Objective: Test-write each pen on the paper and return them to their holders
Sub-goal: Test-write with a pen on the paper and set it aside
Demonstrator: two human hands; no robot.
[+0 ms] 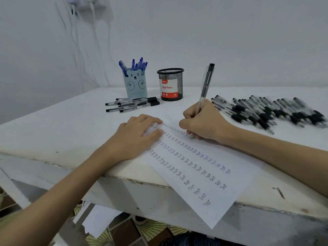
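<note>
My right hand [204,121] grips a black ballpoint pen [205,86], its tip down on the white paper [213,189] at the end of the top row of marks. Rows of small written marks run across the sheet, which hangs over the table's front edge. My left hand [138,135] rests flat on the paper's upper left corner. A light blue bear holder [137,86] holds several blue pens [138,64]. The black mesh holder [170,84] beside it carries a red "Ball Pens" label.
Several black pens [132,104] lie in front of the two holders. A large spread of black pens [269,112] covers the table [53,132] at the right. White cables hang on the wall at the back left. Papers lie on the floor under the table.
</note>
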